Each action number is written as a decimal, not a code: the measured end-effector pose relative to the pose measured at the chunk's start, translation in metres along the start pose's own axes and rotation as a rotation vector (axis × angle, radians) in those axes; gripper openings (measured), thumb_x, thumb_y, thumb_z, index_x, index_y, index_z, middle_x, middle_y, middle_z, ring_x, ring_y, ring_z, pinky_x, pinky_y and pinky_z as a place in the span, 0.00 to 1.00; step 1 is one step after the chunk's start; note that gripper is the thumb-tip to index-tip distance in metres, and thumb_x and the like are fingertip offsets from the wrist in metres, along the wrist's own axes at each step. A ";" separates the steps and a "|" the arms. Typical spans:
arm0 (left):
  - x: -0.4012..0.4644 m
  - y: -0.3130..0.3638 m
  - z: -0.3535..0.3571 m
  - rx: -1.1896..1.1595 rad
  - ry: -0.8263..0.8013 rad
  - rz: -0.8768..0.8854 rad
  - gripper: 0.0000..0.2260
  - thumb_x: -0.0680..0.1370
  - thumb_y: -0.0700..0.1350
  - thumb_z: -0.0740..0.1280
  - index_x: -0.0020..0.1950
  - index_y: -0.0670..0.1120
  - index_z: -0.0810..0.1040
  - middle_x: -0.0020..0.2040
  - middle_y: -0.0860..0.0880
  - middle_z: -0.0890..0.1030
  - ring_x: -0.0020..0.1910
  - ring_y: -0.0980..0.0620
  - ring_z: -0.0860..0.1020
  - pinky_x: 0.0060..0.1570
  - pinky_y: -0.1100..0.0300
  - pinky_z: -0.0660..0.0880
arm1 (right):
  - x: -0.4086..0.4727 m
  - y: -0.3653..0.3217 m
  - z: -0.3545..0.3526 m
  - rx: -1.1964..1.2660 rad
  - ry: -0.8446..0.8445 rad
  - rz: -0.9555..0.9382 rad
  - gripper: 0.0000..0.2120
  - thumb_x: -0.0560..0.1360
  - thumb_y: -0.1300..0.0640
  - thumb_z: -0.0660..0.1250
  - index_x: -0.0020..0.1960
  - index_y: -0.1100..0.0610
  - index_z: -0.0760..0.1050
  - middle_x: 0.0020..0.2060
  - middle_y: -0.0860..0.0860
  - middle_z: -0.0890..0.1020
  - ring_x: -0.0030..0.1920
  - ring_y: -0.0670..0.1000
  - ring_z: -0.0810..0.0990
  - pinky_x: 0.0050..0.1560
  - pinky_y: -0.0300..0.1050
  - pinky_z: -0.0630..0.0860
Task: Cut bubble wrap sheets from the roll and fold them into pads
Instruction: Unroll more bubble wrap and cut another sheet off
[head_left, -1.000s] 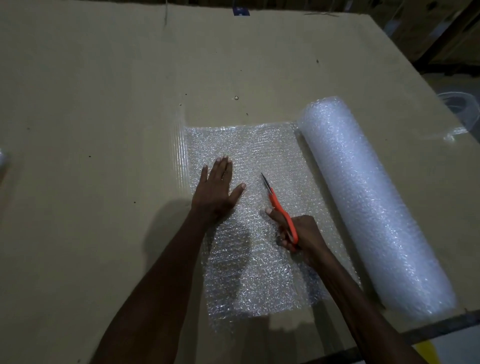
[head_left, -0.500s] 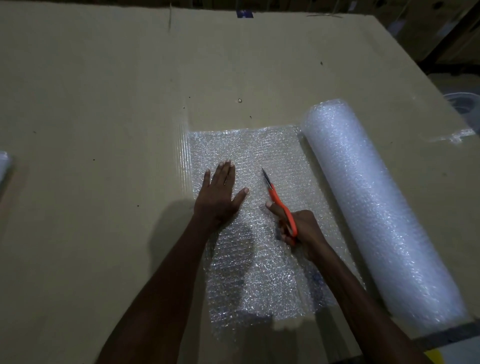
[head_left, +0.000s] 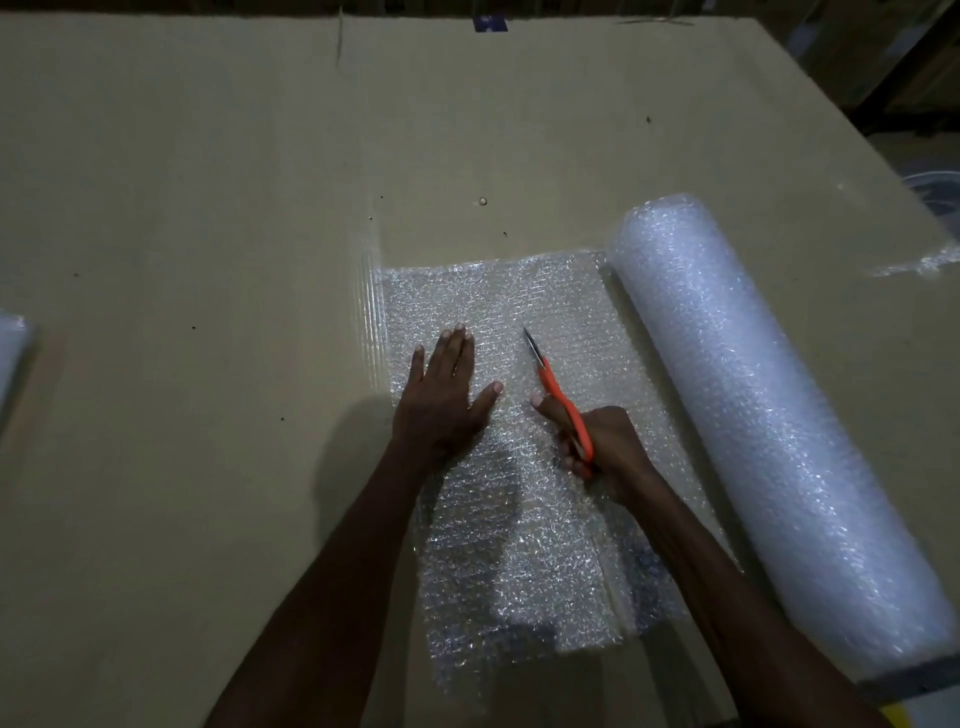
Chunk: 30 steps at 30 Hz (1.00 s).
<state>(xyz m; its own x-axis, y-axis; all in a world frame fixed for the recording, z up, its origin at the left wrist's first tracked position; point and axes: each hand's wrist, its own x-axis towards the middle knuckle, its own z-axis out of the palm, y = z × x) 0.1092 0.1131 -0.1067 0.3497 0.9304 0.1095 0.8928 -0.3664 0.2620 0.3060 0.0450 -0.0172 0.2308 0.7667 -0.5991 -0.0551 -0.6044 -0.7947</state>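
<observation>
Head view, left hand (head_left: 441, 400) flat on sheet (head_left: 498, 530), right hand (head_left: 605, 447) gripping half-hidden scissors (head_left: 558, 392)

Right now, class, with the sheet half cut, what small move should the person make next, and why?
Probably push the orange-handled scissors further away along the cut. The right hand grips them partway up the unrolled clear bubble wrap sheet, uncut wrap lies beyond the tips, and the flat left hand presses it down.
</observation>
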 end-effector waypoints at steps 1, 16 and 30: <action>0.000 0.000 0.000 0.003 0.005 0.003 0.34 0.83 0.63 0.48 0.81 0.40 0.56 0.81 0.42 0.55 0.81 0.47 0.52 0.78 0.43 0.50 | 0.000 0.000 0.000 0.008 -0.005 0.001 0.21 0.67 0.50 0.82 0.34 0.66 0.78 0.23 0.57 0.76 0.19 0.50 0.71 0.20 0.37 0.64; -0.005 0.002 -0.001 -0.012 0.004 -0.014 0.36 0.83 0.64 0.47 0.81 0.40 0.56 0.81 0.42 0.55 0.81 0.46 0.53 0.78 0.42 0.50 | 0.003 -0.006 0.003 0.025 -0.031 -0.015 0.21 0.69 0.51 0.81 0.30 0.64 0.76 0.23 0.57 0.74 0.18 0.50 0.68 0.19 0.37 0.63; -0.011 0.003 -0.006 -0.053 -0.043 -0.031 0.35 0.82 0.65 0.45 0.82 0.42 0.53 0.82 0.44 0.52 0.81 0.48 0.49 0.79 0.44 0.44 | 0.021 -0.017 0.012 0.048 -0.022 -0.010 0.21 0.66 0.51 0.84 0.34 0.66 0.79 0.25 0.59 0.76 0.21 0.51 0.71 0.22 0.39 0.68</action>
<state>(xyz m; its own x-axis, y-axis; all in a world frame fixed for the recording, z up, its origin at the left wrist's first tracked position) 0.1067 0.1013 -0.1016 0.3350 0.9404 0.0593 0.8876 -0.3361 0.3150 0.2997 0.0735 -0.0174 0.2101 0.7777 -0.5925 -0.0997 -0.5858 -0.8043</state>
